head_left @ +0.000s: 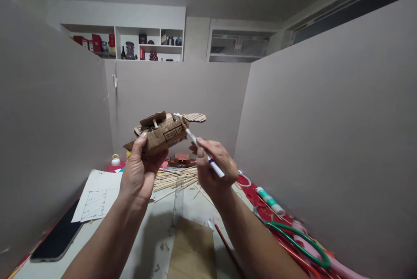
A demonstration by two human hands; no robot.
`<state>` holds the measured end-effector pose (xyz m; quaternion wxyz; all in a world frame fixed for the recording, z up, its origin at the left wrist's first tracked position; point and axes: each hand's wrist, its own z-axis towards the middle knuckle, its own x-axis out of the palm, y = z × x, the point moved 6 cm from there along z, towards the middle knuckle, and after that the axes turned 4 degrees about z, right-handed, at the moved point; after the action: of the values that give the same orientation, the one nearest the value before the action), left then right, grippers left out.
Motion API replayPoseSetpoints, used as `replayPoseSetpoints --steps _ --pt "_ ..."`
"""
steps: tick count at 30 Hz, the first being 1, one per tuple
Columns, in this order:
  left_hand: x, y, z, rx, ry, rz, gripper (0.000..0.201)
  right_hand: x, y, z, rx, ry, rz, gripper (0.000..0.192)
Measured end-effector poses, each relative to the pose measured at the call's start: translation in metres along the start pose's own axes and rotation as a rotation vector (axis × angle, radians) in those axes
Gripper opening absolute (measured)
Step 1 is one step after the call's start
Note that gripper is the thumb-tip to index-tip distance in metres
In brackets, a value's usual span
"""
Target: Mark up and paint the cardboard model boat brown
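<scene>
My left hand point(140, 170) grips a small cardboard model point(166, 135) from below, its thumb on the near side. The model is brown, with printed lettering on its flank, raised cardboard flaps on top and a striped oval piece point(194, 117) sticking out at the right. In my right hand point(216, 164) is a white marker pen point(215, 168) with a purple band. The pen slants up to the left, and its tip is at the model's right end; whether it touches cannot be made out. Both hands are raised above the table point(156, 231).
Thin wooden sticks point(172, 179) and a clear ruler point(178, 196) lie behind a brown cardboard sheet point(192, 248). At left are a drawing on paper point(96, 196) and a phone point(57, 235). Green-handled scissors point(299, 235) and a glue stick point(270, 200) lie right. Grey partitions point(325, 131) enclose the table.
</scene>
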<state>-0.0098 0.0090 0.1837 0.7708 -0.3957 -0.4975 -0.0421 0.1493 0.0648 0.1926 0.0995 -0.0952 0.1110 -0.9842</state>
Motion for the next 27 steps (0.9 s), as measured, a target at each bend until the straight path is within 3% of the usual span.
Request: replayPoseSetpoints --steps 5,9,14,18,23,27 --pt "0.000 0.000 0.000 0.003 0.029 -0.005 0.012 0.013 0.006 -0.005 -0.010 0.128 0.090 0.047" --pt "-0.003 0.001 0.002 0.014 0.012 0.021 0.015 0.012 0.006 -0.006 0.019 0.040 0.036 0.044" --pt "-0.002 0.004 0.004 0.023 0.037 0.020 0.019 0.024 0.020 -0.013 -0.129 0.234 0.142 0.043" --pt "-0.003 0.005 0.004 0.023 -0.008 0.016 0.017 0.014 0.010 -0.019 0.015 0.107 0.040 0.045" --pt "-0.002 0.012 0.003 0.017 0.005 0.056 0.022 0.018 0.011 -0.026 -0.014 0.178 0.120 0.047" --pt "-0.002 0.021 0.005 0.026 0.029 0.061 0.025 0.014 0.004 -0.029 0.043 0.126 0.047 0.045"
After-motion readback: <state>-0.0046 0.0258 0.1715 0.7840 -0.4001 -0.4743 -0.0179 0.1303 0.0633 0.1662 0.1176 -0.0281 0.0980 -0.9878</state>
